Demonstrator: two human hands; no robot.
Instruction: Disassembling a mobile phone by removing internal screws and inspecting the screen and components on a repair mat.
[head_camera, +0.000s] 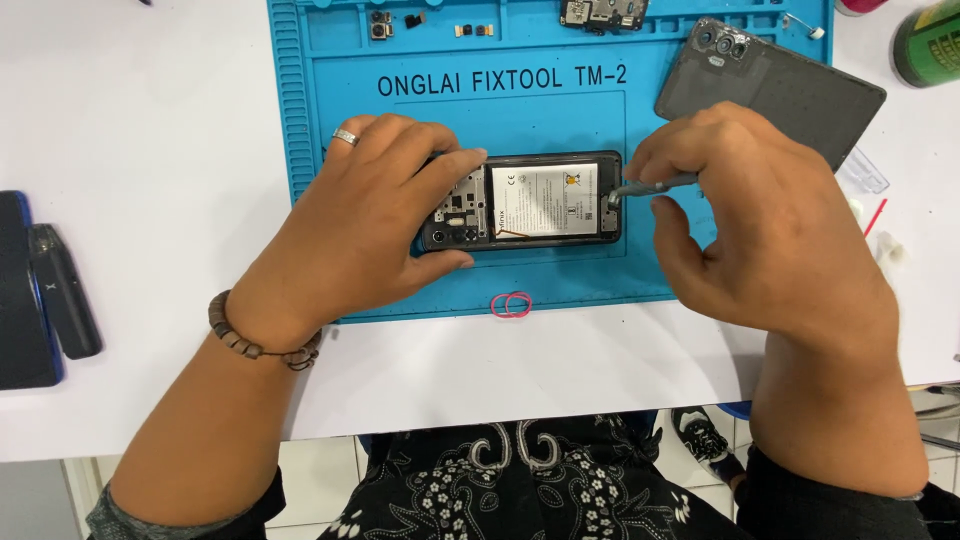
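The fingers (672, 170) of the right hand (770, 230) are pinched shut around a slim grey tool (650, 185), whose tip touches the right-hand end of the opened phone (520, 200), at the small board section beside the battery (545, 198). The left hand (370, 220) steadies the other end: its fingers curl over the top edge near the exposed circuit board (462, 205) while the thumb presses against the lower edge, so the phone is clamped in a half-closed grip. A ring sits on one finger and a bead bracelet (262, 340) circles the wrist.

The phone lies flat, back side up, in the middle of a blue work mat (300, 150) on the white tabletop (150, 120). Its dark back cover (775, 85) is already off and rests at the mat's upper right corner. Small loose parts (400, 22) and a separate little board (603, 12) lie in the mat's top trays, which suggests the teardown is well under way. The battery is still seated in the frame, and the boards at both ends appear still in place, so I judge the inner work as only partly done.

A pink rubber band (511, 305) lies at the mat's near edge. Two dark devices (45, 290) sit well apart at the left of the tabletop.
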